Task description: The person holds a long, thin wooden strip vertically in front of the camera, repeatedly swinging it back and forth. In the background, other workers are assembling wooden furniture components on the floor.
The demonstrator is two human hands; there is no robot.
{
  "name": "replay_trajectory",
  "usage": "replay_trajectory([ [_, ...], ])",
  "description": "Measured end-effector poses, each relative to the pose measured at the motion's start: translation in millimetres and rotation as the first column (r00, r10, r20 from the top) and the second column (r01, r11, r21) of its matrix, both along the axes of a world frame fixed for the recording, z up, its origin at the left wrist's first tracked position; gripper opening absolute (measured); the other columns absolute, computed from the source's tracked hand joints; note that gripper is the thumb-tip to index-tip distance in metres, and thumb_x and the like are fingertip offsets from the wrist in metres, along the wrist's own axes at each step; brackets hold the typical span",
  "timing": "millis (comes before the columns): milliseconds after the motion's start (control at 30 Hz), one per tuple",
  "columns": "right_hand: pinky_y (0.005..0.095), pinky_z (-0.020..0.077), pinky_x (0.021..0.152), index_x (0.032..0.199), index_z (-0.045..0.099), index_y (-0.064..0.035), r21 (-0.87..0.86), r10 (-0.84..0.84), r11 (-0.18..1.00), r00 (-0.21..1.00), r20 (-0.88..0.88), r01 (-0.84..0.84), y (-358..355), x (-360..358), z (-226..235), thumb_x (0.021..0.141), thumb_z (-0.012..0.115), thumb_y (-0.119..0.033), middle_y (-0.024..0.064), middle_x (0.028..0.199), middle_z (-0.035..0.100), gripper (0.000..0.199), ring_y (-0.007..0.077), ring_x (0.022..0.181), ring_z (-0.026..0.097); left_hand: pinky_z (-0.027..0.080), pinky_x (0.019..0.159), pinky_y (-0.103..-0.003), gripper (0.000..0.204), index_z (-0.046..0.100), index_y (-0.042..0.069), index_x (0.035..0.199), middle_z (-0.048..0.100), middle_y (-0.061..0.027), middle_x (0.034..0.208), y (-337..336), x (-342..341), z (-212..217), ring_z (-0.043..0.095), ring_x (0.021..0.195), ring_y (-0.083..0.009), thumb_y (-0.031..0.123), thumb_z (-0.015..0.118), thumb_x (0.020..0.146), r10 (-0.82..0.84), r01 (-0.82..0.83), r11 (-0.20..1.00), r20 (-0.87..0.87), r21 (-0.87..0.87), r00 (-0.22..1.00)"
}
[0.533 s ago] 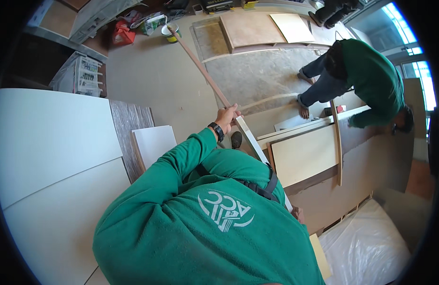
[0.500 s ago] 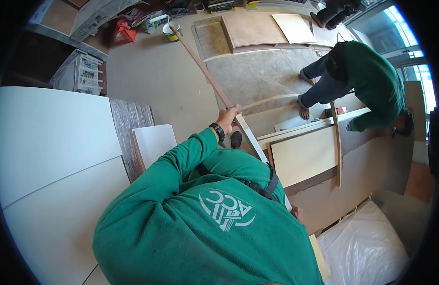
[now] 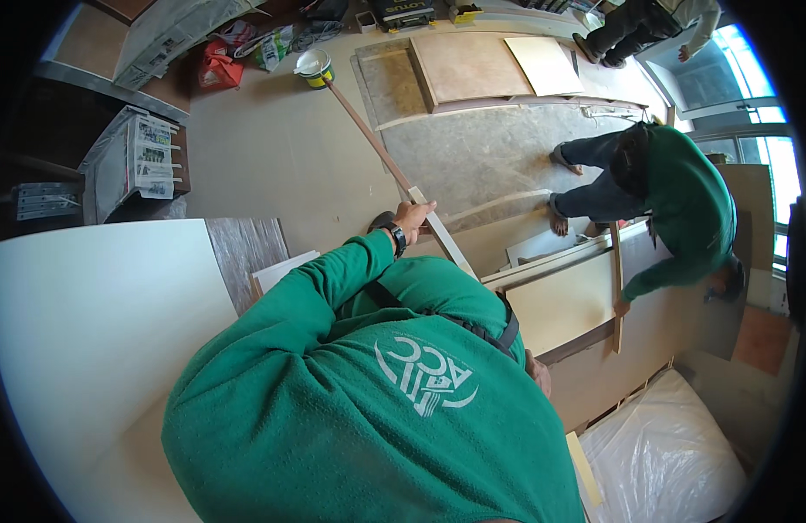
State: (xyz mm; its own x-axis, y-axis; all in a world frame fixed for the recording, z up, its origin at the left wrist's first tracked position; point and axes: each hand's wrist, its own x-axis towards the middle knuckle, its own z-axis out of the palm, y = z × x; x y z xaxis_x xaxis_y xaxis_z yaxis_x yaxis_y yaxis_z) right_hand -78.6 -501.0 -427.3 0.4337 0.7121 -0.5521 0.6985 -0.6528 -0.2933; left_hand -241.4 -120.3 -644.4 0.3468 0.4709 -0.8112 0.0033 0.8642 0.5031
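My left hand (image 3: 412,220), with a black watch at the wrist, is closed around a pale wooden strip (image 3: 453,249). A long reddish-brown strip (image 3: 368,132) reaches from this grip toward the paint bucket (image 3: 314,68). Along my body the pale strip runs down toward my right side, where its lower part is hidden. My right hand (image 3: 538,373) shows only partly beside my hip; its fingers are hidden by my clothing, so its grip cannot be made out.
To my right, a bent-over co-worker in green (image 3: 689,187) holds a wooden batten (image 3: 617,288) by a cream panel (image 3: 564,305). White boards (image 3: 107,322) stand at my left. A plastic-wrapped bundle (image 3: 669,444) lies lower right; a plywood panel (image 3: 464,65) lies farther off.
My view has shifted slightly. My left hand still grips the strip. The co-worker's hand has come down onto the batten. More of a second person shows at the top right.
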Motion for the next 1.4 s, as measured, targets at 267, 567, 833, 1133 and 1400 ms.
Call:
replay_trajectory([
  [267, 0.0521, 0.0516, 0.074, 0.160, 0.028, -0.0329, -0.127, 0.139, 0.982, 0.990, 0.001, -0.138, 92, -50, 9, 0.094, 0.049, -0.009, 0.0219, 0.098, 0.066, 0.073, 0.0428, 0.086, 0.067, 0.060, 0.077, -0.046, 0.026, 0.055, 0.005, 0.104, 0.064, -0.0089, 0.094, 84, -38, -17, 0.068, 0.083, -0.0262, 0.024, 0.071, 0.096, 0.029, -0.033, 0.996, 0.048, 0.077, 0.998],
  [567, 0.0521, 0.0502, 0.072, 0.161, 0.024, -0.0352, 0.004, 0.175, 0.985, 0.984, 0.024, -0.175, 174, -73, 26, 0.095, 0.044, -0.003, 0.0234, 0.095, 0.065, 0.077, 0.0430, 0.082, 0.067, 0.061, 0.073, -0.046, 0.020, 0.056, 0.007, 0.107, 0.064, -0.0075, 0.092, 143, -59, -28, 0.068, 0.080, -0.0257, 0.027, 0.059, 0.102, 0.053, -0.065, 0.995, 0.164, 0.069, 0.985],
  [833, 0.0516, 0.0512, 0.072, 0.159, 0.031, -0.0322, 0.040, 0.180, 0.983, 0.983, 0.040, -0.182, 206, -78, 25, 0.090, 0.056, -0.002, 0.0233, 0.096, 0.068, 0.080, 0.0433, 0.084, 0.067, 0.061, 0.067, -0.044, 0.021, 0.055, 0.007, 0.108, 0.064, -0.0077, 0.091, 176, -62, -35, 0.069, 0.076, -0.0249, 0.027, 0.058, 0.102, 0.040, -0.052, 0.997, 0.196, 0.060, 0.980],
  [1133, 0.0510, 0.0518, 0.072, 0.157, 0.037, -0.0199, 0.019, 0.154, 0.988, 0.988, -0.003, -0.154, 253, -87, 56, 0.089, 0.068, -0.010, 0.0237, 0.094, 0.069, 0.075, 0.0442, 0.084, 0.068, 0.061, 0.062, -0.041, 0.024, 0.057, 0.005, 0.106, 0.066, -0.0088, 0.088, 193, -60, -37, 0.071, 0.074, -0.0245, 0.028, 0.059, 0.101, 0.070, -0.083, 0.995, 0.201, 0.056, 0.977],
  [1400, 0.0514, 0.0517, 0.069, 0.156, 0.038, -0.0170, 0.012, 0.134, 0.991, 0.991, 0.012, -0.134, 234, -88, 88, 0.087, 0.071, -0.012, 0.0233, 0.090, 0.069, 0.077, 0.0447, 0.080, 0.068, 0.062, 0.061, -0.042, 0.025, 0.055, 0.004, 0.109, 0.066, -0.0099, 0.093, 162, -59, 0, 0.071, 0.074, -0.0252, 0.029, 0.059, 0.102, 0.051, -0.067, 0.996, 0.218, 0.067, 0.975],
])
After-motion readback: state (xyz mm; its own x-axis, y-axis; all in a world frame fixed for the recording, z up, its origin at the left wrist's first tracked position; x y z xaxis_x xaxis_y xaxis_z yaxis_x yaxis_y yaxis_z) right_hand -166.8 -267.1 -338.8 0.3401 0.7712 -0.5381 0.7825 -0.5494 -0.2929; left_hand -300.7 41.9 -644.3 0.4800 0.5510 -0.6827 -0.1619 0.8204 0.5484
